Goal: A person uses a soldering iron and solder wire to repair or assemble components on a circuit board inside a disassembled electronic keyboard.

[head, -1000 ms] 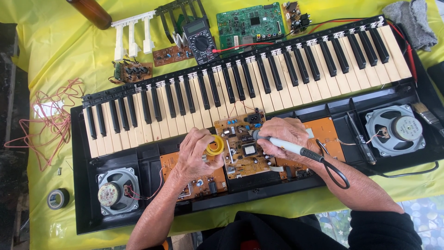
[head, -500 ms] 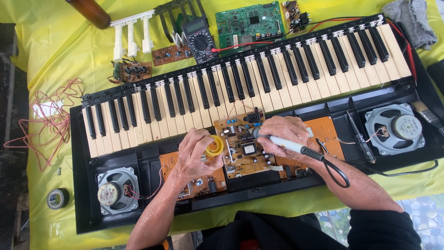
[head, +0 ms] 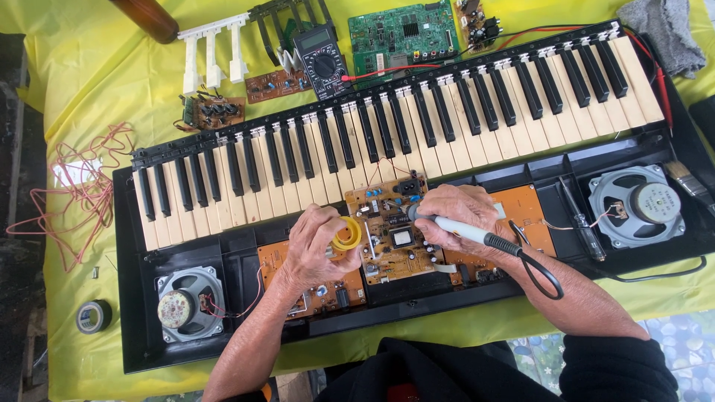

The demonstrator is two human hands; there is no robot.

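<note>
On the desk (head: 89, 89), under a yellow cloth, an opened electronic keyboard (head: 402, 134) lay slanted from near left to far right, its black and white keys running along the far side of its black case. In the case's near trough sat two round speakers, the left speaker (head: 186, 304) at the near left end and the right speaker (head: 642, 205) at the right end, with orange circuit boards between them. The middle circuit board (head: 391, 231), crowded with small parts, lay tilted just near of the keys, and both hands worked at it. The right hand (head: 458, 217) rested on its right edge, fingers wrapped tight around a grey soldering iron (head: 462, 229) whose tip pointed left onto the board and whose black cord looped toward the near right. The left hand (head: 322, 246) lay on the board's left side, fingers curled and pinching a small yellow spool (head: 347, 235) that touched the board's left edge. Beyond the keys, on the cloth, lay a green circuit board (head: 402, 33), a black multimeter (head: 322, 63) just left of it, and a row of loose white keys (head: 212, 52) farther left. A tangle of pink wire (head: 71, 193) lay at the left, and a roll of dark tape (head: 94, 316) sat near left of the case.
</note>
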